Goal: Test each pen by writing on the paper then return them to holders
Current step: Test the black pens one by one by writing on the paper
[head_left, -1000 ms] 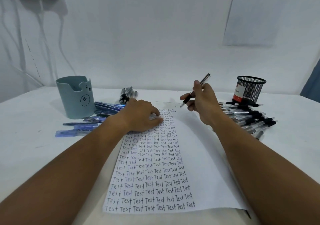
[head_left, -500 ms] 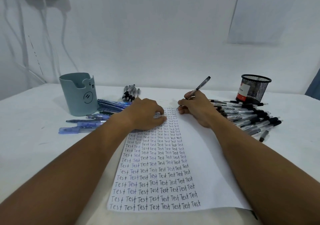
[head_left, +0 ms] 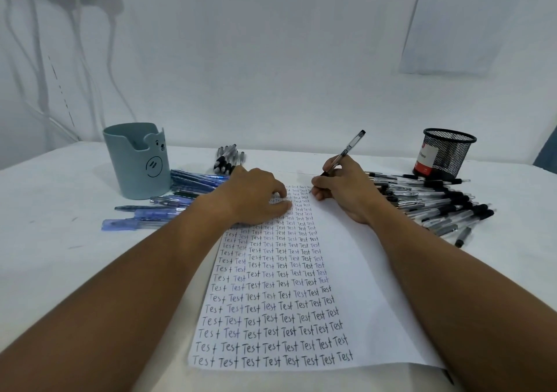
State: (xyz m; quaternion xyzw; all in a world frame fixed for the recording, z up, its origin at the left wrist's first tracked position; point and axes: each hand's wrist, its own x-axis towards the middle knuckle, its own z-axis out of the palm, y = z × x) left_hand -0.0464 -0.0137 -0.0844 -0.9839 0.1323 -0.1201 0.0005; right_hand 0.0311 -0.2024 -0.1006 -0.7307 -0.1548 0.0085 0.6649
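Your right hand [head_left: 346, 189] pinches the clear black-capped pen [head_left: 343, 154], tip at the top of the white paper sheet [head_left: 355, 271] at centre frame; keep strokes light while your left hand [head_left: 256, 198] presses flat, fingers spread. The white tabletop [head_left: 54, 241] meets a white wall.

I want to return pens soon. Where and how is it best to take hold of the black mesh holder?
Probably grip the black mesh holder round its upright wall below the rim, coming from its near left: it stands upright and round, and the black pens crowd the table in front.
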